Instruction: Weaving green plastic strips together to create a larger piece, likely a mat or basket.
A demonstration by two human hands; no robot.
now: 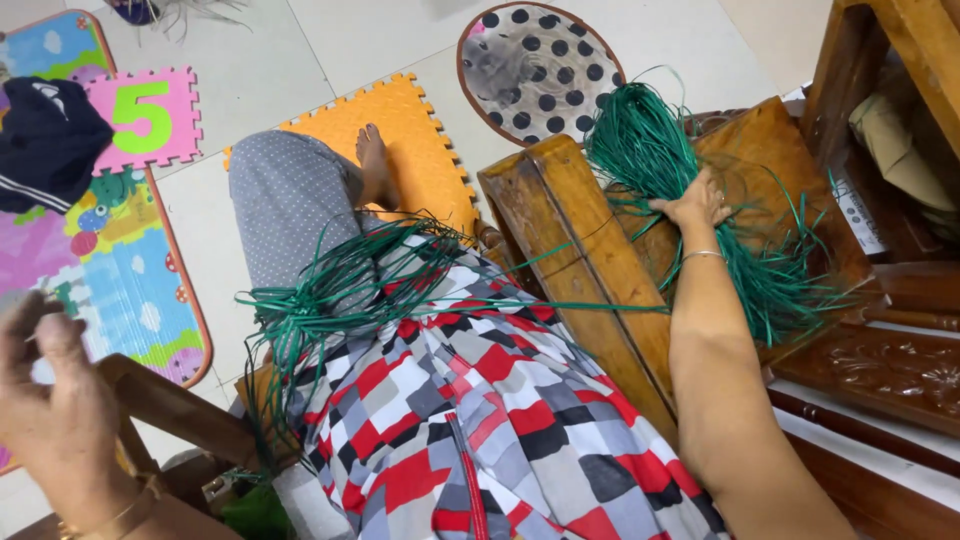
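Your right hand is stretched out to the wooden chair seat and lies on the bundle of green plastic strips there, with the fingers spread flat on the strands; from this view I cannot tell if the fingers close around any of them. The bundle fans out on both sides of the hand, one end toward the polka-dot mat and the other end toward the carved wooden edge. Your left hand is raised at the lower left, well apart from that bundle, with the fingers loosely curled; it seems to pinch something thin, but this is too blurred to be sure. A second loose bunch of green strips lies across your lap on the checked cloth, between both hands. Your bare foot rests on the orange foam tile.
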